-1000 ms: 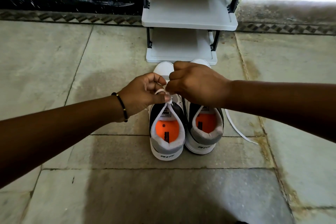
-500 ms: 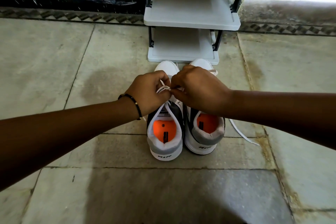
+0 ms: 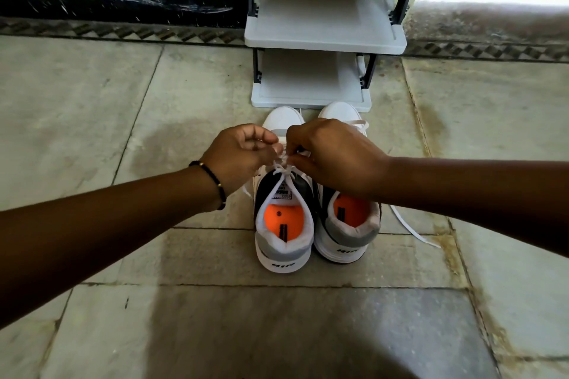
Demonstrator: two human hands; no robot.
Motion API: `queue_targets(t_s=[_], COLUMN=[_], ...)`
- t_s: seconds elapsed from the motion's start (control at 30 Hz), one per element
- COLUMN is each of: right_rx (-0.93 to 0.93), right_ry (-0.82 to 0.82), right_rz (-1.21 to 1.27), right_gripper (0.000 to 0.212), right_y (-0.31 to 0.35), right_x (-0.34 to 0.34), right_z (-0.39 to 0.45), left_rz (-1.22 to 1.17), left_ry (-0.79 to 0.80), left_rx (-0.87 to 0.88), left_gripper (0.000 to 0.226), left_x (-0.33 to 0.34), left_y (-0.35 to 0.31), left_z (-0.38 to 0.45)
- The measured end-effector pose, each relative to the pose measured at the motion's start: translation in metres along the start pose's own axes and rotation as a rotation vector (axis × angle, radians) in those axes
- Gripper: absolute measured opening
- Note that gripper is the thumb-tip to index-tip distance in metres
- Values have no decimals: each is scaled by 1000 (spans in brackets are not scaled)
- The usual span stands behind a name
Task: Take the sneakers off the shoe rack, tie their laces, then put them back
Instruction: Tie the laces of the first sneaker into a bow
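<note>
On the stone floor [image 3: 154, 132] just in front of the shoe rack [image 3: 323, 28], two sneakers stand side by side, and the left hand [image 3: 243, 154] and right hand [image 3: 332, 154] each pinch the white lace [image 3: 284, 168] of the left sneaker [image 3: 283, 224], while the right sneaker [image 3: 348, 231] has a loose lace end [image 3: 412, 231] trailing on the floor.

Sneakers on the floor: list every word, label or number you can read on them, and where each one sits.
"AIR": on the heel of the left sneaker.
"AIR": on the heel of the right sneaker.
Tongue label of the left sneaker: printed, too small to read.
Black strips on both orange insoles: any text is blurred.
Shoe rack: no text visible.
</note>
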State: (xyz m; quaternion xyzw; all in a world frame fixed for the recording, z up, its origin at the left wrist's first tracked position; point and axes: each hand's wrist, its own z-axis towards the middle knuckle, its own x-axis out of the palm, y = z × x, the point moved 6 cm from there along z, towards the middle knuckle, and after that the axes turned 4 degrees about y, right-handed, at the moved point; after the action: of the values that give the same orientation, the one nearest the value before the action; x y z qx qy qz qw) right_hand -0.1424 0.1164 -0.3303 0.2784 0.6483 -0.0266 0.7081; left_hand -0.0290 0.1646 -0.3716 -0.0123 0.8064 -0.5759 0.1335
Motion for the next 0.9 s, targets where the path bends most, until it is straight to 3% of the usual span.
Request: queue_targets(t_s=[0.17,0.33,0.5,0.73,0.9], right_rx=[-2,33,199,103,123], right_ry=[-10,-2,49,253,332], right_rz=[48,171,276,-169,-153], right_gripper=[8,8,14,38,38], right_y=[-1,-6,-38,-38,-38], right_x=[-3,-1,8,17,15], right_z=[2,2,-11,-19,-32], left_rz=[-137,-127,-76,149,361], left_ry=[9,17,-78,-157,-92], left_rx=[-89,-131,-103,-159,-101], left_gripper=[26,22,30,24,22], left_x=[-3,-8,-33,-44,-34], left_y=[0,5,14,25,26], left_z=[-3,-5,-5,-2,-1])
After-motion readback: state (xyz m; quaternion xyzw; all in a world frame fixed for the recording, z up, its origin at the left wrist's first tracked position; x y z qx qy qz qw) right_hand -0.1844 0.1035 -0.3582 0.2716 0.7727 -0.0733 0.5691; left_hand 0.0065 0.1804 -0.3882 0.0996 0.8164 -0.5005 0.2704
